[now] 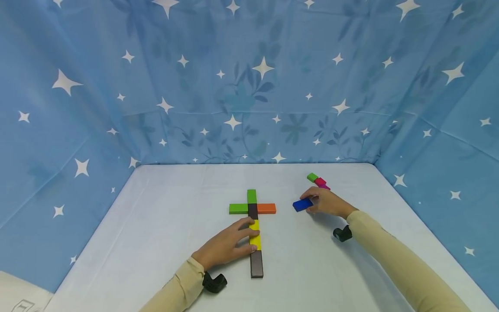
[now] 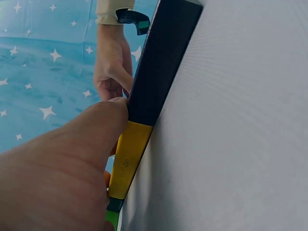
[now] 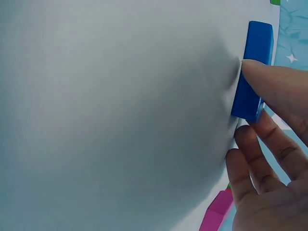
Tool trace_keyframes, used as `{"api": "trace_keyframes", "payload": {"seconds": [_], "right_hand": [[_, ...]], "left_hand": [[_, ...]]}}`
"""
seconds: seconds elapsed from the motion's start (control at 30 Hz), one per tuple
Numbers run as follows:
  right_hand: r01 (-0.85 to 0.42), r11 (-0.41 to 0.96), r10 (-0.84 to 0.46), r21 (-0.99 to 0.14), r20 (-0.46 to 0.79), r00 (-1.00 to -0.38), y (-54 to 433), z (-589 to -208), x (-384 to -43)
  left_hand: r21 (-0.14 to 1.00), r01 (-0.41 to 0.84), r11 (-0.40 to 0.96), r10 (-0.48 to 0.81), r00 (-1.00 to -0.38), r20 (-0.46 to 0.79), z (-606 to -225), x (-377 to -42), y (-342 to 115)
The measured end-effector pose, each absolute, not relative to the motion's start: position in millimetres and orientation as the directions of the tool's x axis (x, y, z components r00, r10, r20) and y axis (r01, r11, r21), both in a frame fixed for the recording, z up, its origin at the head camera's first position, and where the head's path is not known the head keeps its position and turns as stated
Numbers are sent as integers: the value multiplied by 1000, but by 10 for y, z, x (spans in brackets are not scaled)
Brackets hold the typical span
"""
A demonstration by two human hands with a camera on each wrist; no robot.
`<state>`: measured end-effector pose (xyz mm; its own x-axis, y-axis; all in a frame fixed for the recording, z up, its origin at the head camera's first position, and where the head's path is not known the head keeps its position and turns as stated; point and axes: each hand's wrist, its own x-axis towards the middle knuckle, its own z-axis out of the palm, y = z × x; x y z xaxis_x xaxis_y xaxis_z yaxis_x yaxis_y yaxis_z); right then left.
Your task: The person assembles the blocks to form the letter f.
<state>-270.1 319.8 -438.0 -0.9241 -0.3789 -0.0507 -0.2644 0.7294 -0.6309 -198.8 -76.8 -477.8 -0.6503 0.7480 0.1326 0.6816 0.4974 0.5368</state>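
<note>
Coloured blocks lie flat on the table in a cross. A light green block (image 1: 251, 196) is at its top, with another green block (image 1: 238, 209) and an orange block (image 1: 267, 209) at the sides of a dark block (image 1: 253, 211). Below come a yellow stretch (image 1: 255, 242) and a grey-brown block (image 1: 256, 264). My left hand (image 1: 226, 243) rests its fingertips on the yellow stretch, thumb near its lower end. To the right of the cross, my right hand (image 1: 325, 203) pinches a blue block (image 3: 251, 72) between thumb and fingers.
Beyond the right hand lie a small green block (image 1: 312, 177), a red-pink block (image 1: 320, 182) and a magenta block (image 3: 219, 209), close together. The white table (image 1: 175, 195) ends at a blue star-patterned curtain (image 1: 210, 86) at the back and sides.
</note>
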Motion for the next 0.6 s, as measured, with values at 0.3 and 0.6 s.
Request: {"api": "trace_keyframes", "payload": {"seconds": [0.3,0.6], "right_hand": [[-297,734,-397,-611,-30,-917,3188,-4364,-2754],[-338,741,-447,-580,-51,-893,3171,-4307,-2818]], "left_hand": [[532,675,512,744,-658,119,-4751,-1985,-769],[534,674,510,744,-657,119,-4780,-1997,-766]]}}
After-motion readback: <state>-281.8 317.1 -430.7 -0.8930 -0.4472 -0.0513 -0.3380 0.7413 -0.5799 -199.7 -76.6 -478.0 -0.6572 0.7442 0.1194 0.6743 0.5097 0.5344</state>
